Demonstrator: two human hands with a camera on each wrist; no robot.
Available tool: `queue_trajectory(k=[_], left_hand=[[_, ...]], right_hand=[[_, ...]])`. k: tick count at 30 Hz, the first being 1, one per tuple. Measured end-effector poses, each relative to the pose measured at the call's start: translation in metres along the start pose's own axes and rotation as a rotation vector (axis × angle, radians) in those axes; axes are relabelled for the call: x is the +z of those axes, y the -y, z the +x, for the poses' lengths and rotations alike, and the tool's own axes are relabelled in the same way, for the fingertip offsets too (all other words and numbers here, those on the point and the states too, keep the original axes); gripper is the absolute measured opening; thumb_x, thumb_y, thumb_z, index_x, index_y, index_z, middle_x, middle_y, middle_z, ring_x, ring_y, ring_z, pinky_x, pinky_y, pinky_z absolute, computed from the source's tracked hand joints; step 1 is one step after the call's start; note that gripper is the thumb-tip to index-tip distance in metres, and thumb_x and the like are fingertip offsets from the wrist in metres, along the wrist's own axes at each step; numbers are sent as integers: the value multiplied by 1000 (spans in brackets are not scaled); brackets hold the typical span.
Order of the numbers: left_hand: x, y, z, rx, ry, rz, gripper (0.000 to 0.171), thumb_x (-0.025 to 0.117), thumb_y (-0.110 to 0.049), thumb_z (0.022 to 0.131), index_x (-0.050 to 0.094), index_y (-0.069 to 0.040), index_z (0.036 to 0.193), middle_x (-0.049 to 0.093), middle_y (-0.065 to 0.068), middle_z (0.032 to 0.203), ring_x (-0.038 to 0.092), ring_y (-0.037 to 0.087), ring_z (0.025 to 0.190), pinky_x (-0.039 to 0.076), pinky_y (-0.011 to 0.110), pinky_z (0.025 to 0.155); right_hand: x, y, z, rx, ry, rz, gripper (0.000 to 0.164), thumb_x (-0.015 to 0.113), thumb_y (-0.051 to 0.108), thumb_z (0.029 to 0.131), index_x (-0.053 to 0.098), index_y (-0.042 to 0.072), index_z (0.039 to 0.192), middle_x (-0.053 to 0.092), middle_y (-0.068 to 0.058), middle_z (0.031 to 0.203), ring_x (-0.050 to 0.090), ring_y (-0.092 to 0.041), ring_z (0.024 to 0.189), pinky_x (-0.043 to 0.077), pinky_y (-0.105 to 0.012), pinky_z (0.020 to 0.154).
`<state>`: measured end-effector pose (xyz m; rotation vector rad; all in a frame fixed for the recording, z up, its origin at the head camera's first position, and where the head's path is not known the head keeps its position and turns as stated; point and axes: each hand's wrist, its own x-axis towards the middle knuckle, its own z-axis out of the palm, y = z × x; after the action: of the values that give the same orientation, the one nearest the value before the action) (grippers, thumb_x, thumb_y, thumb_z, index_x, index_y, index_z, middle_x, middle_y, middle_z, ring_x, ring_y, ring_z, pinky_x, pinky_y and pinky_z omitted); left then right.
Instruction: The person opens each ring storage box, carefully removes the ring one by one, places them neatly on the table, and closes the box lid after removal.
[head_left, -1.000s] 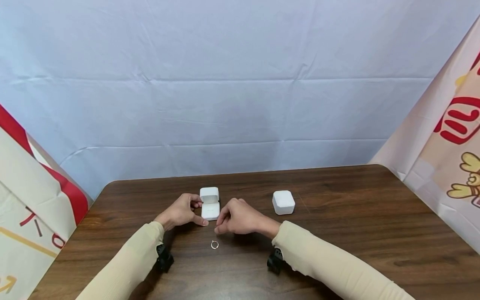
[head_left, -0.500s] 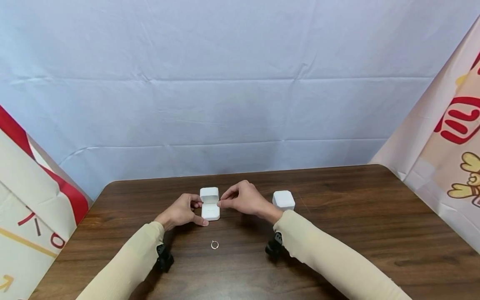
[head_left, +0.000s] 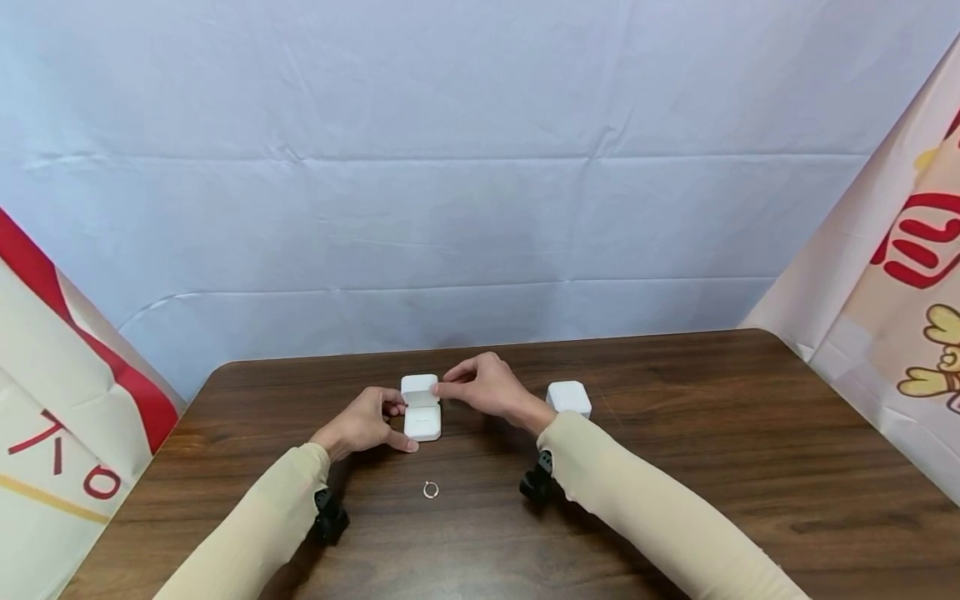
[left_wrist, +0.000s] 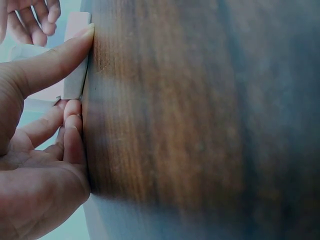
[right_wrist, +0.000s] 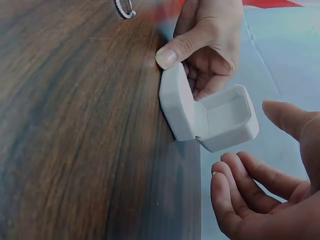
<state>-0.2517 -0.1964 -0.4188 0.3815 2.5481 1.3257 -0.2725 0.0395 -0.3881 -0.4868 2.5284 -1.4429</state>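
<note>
A white ring box (head_left: 422, 423) stands on the table with its lid (right_wrist: 227, 120) raised and tilted back. My left hand (head_left: 365, 423) grips the box's base, thumb at its front edge and fingers at its side. Beside the lid is my right hand (head_left: 491, 387), its thumb tip (right_wrist: 274, 107) right at the lid's edge and its other fingers (right_wrist: 235, 185) loosely bent below, with nothing seen between them. A thin ring (head_left: 431, 490) lies on the wood in front of the box; the right wrist view shows small stones along the ring (right_wrist: 124, 9).
A second white box (head_left: 568, 398), shut, stands to the right, partly hidden behind the right forearm. The dark wooden table (head_left: 712, 433) ends at a pale cloth backdrop (head_left: 480, 208). Printed cloths hang at both sides.
My right hand has moved up and away from the box's front right to the lid. The lid has tilted further back. The left hand stays on the base, and the ring has not moved.
</note>
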Motion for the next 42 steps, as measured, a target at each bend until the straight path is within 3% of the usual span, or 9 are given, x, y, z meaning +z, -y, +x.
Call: queue_trajectory(k=[9,17,21,30,42], left_hand=[[0,-1,0,-11,-5,-3,48,94,-3,67,66,1,105,58,9,97,50,25,90,41,36,79],[0,-1,0,-19,-5,-1,48,95,-3,67,66,2,106,59,10,97,50,25,91,41,36,79],[0,-1,0,-18,-3,-2,48,94,-3,67,67,2,106,59,10,97,50,25,91,42,36,79],[0,0,2,-24,-5,6,48,95,-4,67,67,1,105,58,9,96,50,24,89,41,35,78],[0,-1,0,-14,-1,-7,47,94,-2,67,67,2,106,58,9,96,50,24,89,41,35,78]], right_hand=[[3,-1,9,56,-7,58,41,80,45,87,78,10,108,69,0,105,63,-17,92,52,-33,76],[6,-4,16,104,64,141,43,77,47,89,78,7,106,73,-12,103,67,-29,93,50,-38,73],[9,-4,17,112,90,133,45,75,49,90,79,8,106,72,-11,104,67,-29,95,45,-32,67],[11,-3,16,107,124,101,51,71,49,94,76,2,115,72,-12,101,65,-27,91,43,-30,64],[14,-5,18,131,151,131,49,71,47,94,76,1,111,71,-13,99,67,-23,91,51,-34,80]])
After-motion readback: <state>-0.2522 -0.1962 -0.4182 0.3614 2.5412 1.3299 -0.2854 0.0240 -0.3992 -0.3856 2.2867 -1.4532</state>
